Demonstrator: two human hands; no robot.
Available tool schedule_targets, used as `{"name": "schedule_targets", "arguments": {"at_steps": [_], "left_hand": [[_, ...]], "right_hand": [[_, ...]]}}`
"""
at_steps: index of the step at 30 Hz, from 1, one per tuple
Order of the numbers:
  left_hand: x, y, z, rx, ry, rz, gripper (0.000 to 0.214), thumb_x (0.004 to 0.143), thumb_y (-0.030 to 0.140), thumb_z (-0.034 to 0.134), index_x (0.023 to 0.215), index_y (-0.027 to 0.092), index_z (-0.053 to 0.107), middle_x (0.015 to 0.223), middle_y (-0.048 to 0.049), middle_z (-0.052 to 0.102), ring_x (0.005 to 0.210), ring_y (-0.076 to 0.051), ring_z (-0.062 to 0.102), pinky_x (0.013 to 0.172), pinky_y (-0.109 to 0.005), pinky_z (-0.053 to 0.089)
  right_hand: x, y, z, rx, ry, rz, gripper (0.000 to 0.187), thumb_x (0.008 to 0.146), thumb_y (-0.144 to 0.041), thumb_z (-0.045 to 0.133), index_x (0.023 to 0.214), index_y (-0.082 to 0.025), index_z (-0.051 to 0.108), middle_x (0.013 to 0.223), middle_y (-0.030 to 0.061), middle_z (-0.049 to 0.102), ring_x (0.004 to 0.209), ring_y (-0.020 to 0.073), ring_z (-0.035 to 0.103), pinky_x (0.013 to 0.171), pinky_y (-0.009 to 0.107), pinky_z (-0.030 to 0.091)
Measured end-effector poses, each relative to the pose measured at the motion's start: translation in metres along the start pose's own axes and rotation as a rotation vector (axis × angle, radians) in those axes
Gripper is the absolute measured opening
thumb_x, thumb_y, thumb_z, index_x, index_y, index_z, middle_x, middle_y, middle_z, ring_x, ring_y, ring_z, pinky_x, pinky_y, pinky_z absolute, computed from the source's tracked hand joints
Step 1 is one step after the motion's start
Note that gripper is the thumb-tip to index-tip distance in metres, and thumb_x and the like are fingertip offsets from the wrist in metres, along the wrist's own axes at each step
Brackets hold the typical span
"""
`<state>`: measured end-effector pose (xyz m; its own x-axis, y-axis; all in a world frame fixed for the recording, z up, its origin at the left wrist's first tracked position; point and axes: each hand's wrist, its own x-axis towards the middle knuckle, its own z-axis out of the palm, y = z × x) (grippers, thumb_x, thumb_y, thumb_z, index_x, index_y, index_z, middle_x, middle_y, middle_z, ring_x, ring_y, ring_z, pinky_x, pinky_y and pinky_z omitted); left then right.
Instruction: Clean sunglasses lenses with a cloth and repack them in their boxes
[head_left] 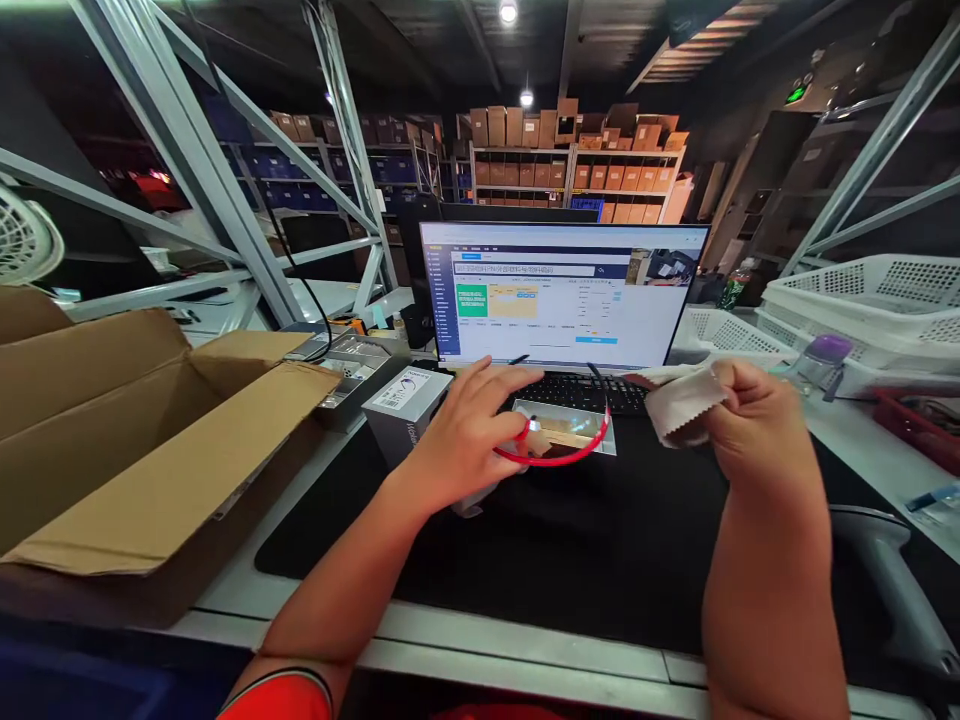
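Note:
Over the middle of the black desk mat (585, 560), my left hand (472, 430) is closed with thumb and fingertips on a thin red curved band (562, 460) with dark ends. Whether it is eyewear or a headset I cannot tell. Just beyond the band is a pale rectangular piece with a shiny surface (611, 438). To the right, my right hand (757, 415) pinches a light grey cloth (682, 405) with a zigzag edge, held apart from the band. Beside my left wrist stands a grey box (390, 425) with a white printed label, partly hidden by that hand.
A monitor (555, 290) stands behind a black keyboard (626, 395). On the left is a large open cardboard carton (150, 470). White plastic baskets (870, 300) and a red tray (915, 415) sit at the right, with a handheld scanner (885, 570) nearer. Metal frame posts rise behind.

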<state>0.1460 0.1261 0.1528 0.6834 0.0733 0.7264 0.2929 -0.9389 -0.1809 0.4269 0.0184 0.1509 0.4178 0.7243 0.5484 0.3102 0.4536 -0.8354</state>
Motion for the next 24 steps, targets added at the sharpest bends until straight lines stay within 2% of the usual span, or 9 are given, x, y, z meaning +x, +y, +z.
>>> {"name": "schedule_targets", "arguments": {"at_steps": [2,4,6,8,10,12,15,20,24], "left_hand": [[0.000,0.003,0.001,-0.017,-0.093,0.046,0.012,0.085,0.024,0.073,0.075,0.020,0.066,0.145,-0.0110,0.060,0.135,-0.027,0.055,0.123,-0.052,0.034],[0.000,0.007,0.003,-0.017,-0.153,0.072,0.011,0.083,0.022,0.075,0.076,0.020,0.068,0.148,-0.0099,0.058,0.137,-0.027,0.053,0.124,-0.052,0.033],[0.000,0.011,0.006,0.004,-0.204,0.102,0.009,0.083,0.022,0.076,0.078,0.020,0.069,0.150,-0.0094,0.056,0.138,-0.028,0.052,0.125,-0.053,0.032],[-0.001,0.014,0.010,0.036,-0.250,0.151,0.006,0.083,0.023,0.076,0.084,0.020,0.071,0.149,-0.0099,0.057,0.138,-0.028,0.052,0.125,-0.053,0.033],[-0.001,0.015,0.015,0.070,-0.282,0.197,0.009,0.083,0.023,0.075,0.090,0.018,0.073,0.146,-0.0108,0.060,0.137,-0.027,0.053,0.125,-0.052,0.034],[-0.001,0.012,0.019,0.100,-0.304,0.218,0.012,0.082,0.022,0.077,0.091,0.017,0.073,0.146,-0.0110,0.060,0.136,-0.028,0.053,0.125,-0.053,0.034],[-0.002,0.002,0.022,0.100,-0.285,0.230,0.010,0.082,0.023,0.077,0.088,0.018,0.072,0.145,-0.0088,0.061,0.136,-0.029,0.054,0.125,-0.056,0.031],[-0.002,-0.006,0.015,0.001,-0.187,0.242,0.018,0.090,0.030,0.070,0.075,0.021,0.066,0.143,-0.0043,0.063,0.137,-0.026,0.054,0.127,-0.057,0.024],[-0.002,-0.004,0.010,-0.054,-0.157,0.231,0.020,0.089,0.032,0.070,0.074,0.021,0.065,0.144,-0.0024,0.063,0.138,-0.025,0.053,0.128,-0.054,0.022]], "right_hand": [[-0.004,-0.002,0.008,-0.100,-0.110,-0.039,0.042,0.077,-0.019,0.068,0.062,-0.023,0.028,0.061,-0.0055,0.041,0.057,0.0099,0.044,0.052,0.021,0.031],[-0.007,-0.004,0.019,-0.190,-0.323,-0.054,0.042,0.080,-0.023,0.067,0.061,-0.023,0.029,0.059,-0.0066,0.036,0.056,0.0084,0.035,0.052,0.021,0.028],[-0.010,-0.005,0.032,-0.256,-0.561,-0.026,0.044,0.083,-0.029,0.067,0.061,-0.022,0.030,0.059,-0.0070,0.036,0.057,0.0085,0.033,0.053,0.023,0.027],[-0.014,-0.006,0.045,-0.308,-0.706,-0.001,0.043,0.084,-0.031,0.066,0.062,-0.022,0.031,0.058,-0.0075,0.036,0.057,0.0085,0.032,0.053,0.023,0.025],[-0.018,-0.005,0.058,-0.368,-0.724,-0.005,0.040,0.084,-0.029,0.065,0.062,-0.021,0.032,0.057,-0.0080,0.036,0.056,0.0084,0.031,0.053,0.024,0.023],[-0.023,-0.004,0.069,-0.411,-0.681,-0.019,0.039,0.083,-0.027,0.064,0.060,-0.021,0.032,0.055,-0.0084,0.035,0.054,0.0081,0.030,0.052,0.025,0.021],[-0.024,-0.002,0.075,-0.394,-0.647,-0.035,0.042,0.081,-0.025,0.065,0.058,-0.021,0.030,0.053,-0.0091,0.032,0.053,0.0075,0.028,0.052,0.025,0.020],[-0.011,-0.001,0.053,-0.187,-0.801,0.086,0.046,0.076,-0.024,0.070,0.059,-0.022,0.027,0.054,-0.0097,0.032,0.054,0.0073,0.029,0.051,0.024,0.023],[0.001,0.002,0.030,-0.144,-0.901,0.021,0.050,0.077,-0.022,0.074,0.059,-0.022,0.028,0.056,-0.0090,0.032,0.059,0.0090,0.034,0.058,0.024,0.032]]}}
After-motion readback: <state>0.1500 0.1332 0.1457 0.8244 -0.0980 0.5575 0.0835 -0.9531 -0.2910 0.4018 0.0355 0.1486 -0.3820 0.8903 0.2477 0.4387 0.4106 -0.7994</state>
